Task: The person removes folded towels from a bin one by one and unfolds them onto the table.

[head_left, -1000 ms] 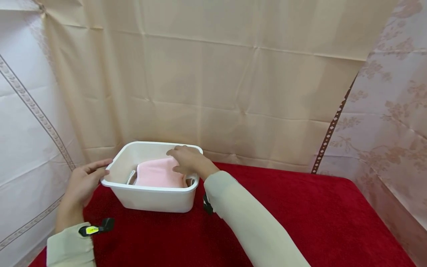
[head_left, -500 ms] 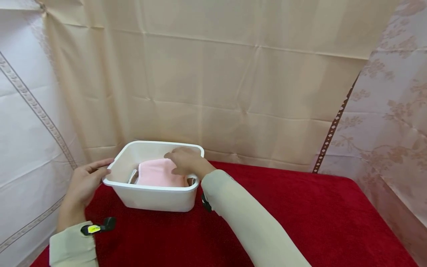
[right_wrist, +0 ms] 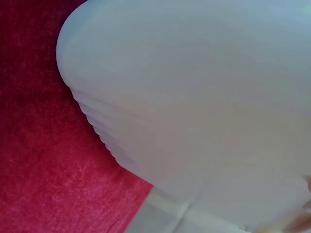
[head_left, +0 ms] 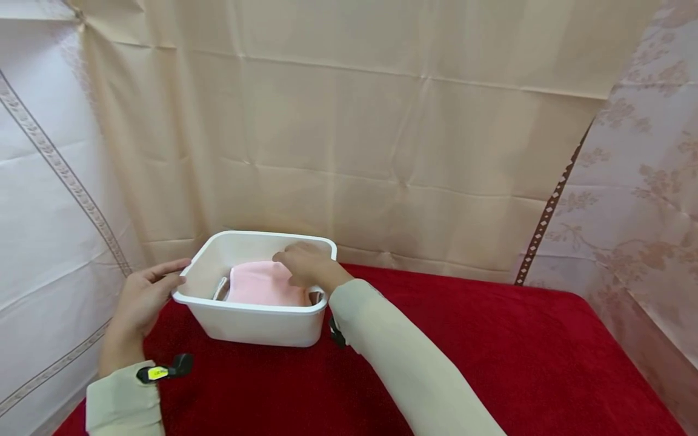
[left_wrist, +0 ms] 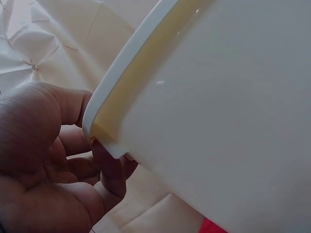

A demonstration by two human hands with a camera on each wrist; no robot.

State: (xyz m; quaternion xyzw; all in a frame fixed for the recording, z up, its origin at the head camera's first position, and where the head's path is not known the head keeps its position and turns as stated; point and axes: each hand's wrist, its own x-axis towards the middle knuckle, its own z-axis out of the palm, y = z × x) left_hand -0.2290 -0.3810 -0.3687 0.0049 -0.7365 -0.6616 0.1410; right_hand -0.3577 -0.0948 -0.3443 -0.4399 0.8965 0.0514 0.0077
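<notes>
A white plastic tub point(head_left: 256, 327) stands on the red cloth, with a folded pink cloth point(head_left: 259, 284) inside it. At the tub's left corner, my left hand point(head_left: 139, 297) grips the rim; the left wrist view shows the fingers point(left_wrist: 111, 170) curled under its lip. My right hand point(head_left: 308, 263) reaches over the right side into the tub and pinches the pink cloth, its fingertips partly hidden. Beside the pink cloth, a white-and-brown item point(head_left: 220, 288) shows at the left. The tub's outer wall point(right_wrist: 184, 97) fills most of the right wrist view.
Red plush cloth point(head_left: 463, 339) covers the table and extends to the right of the tub. A beige curtain point(head_left: 371, 133) hangs close behind, and patterned pale sheets point(head_left: 643, 200) bound the sides.
My right hand's fingers have drawn closer together and lower on the pink cloth, whose upper edge now looks more rounded. My left hand keeps its hold on the tub's rim.
</notes>
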